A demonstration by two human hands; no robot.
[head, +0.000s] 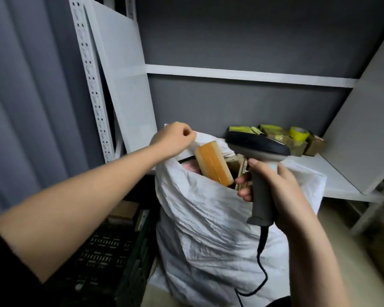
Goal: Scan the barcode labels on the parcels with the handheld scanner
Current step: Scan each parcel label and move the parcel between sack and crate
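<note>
- The left hand (175,138) pinches the rim of the white sack (220,218), arm stretched forward, holding the mouth open; I'd pull it wider so a label faces up
- The right hand (282,191) has its grip clamped round the scanner (261,171) handle, nose pointing left over the opening; no label shows yet
- The parcels sit inside the sack, a tan taped box (213,162) uppermost; tilt the scanner's nose down at it

A dark grey wall (242,34) backs a white metal shelving unit (248,75) with perforated uprights. Grey pleated curtains (27,96) hang at left, above a black slatted crate (111,251). Pale beige floor (346,251) shows at right under dim light.
</note>
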